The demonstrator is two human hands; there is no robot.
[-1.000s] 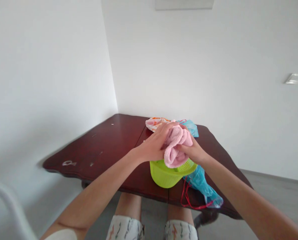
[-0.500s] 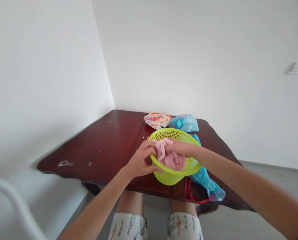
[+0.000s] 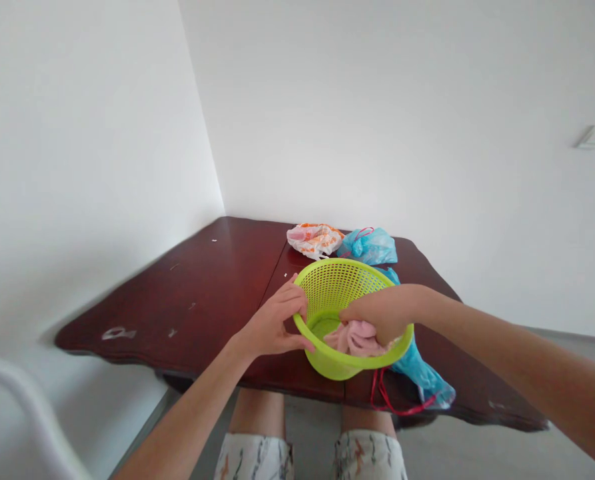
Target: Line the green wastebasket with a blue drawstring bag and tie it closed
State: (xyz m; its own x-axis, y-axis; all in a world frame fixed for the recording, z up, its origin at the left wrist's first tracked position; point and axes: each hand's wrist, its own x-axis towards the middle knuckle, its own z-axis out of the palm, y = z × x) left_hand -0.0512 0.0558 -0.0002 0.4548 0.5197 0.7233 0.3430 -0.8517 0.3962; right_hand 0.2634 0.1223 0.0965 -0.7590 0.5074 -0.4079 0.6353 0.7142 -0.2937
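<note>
A lime-green plastic basket (image 3: pixel 334 367) with perforated sides stands near the table's front edge. My left hand (image 3: pixel 282 317) grips its left rim, fingers over the edge and thumb along the outside. Inside the basket, at the right, lies a crumpled pink cloth (image 3: pixel 354 339). Reaching in over the right rim, my right hand (image 3: pixel 377 313) has its fingers closed on the cloth, though the fingertips are partly hidden. Under and beside the basket's right side is a blue plastic bag (image 3: pixel 424 375) with red drawstrings.
Toward the back of the dark red wooden table (image 3: pixel 212 287) lie a white and orange plastic bag (image 3: pixel 314 240) and a tied blue bag (image 3: pixel 370 247). White walls meet behind the table. A white curved bar (image 3: pixel 27 393) crosses the lower left.
My right hand has moved the pink cloth from the left rim down and right inside the basket. My left hand has stayed at the rim, and the cloth is away from it.
</note>
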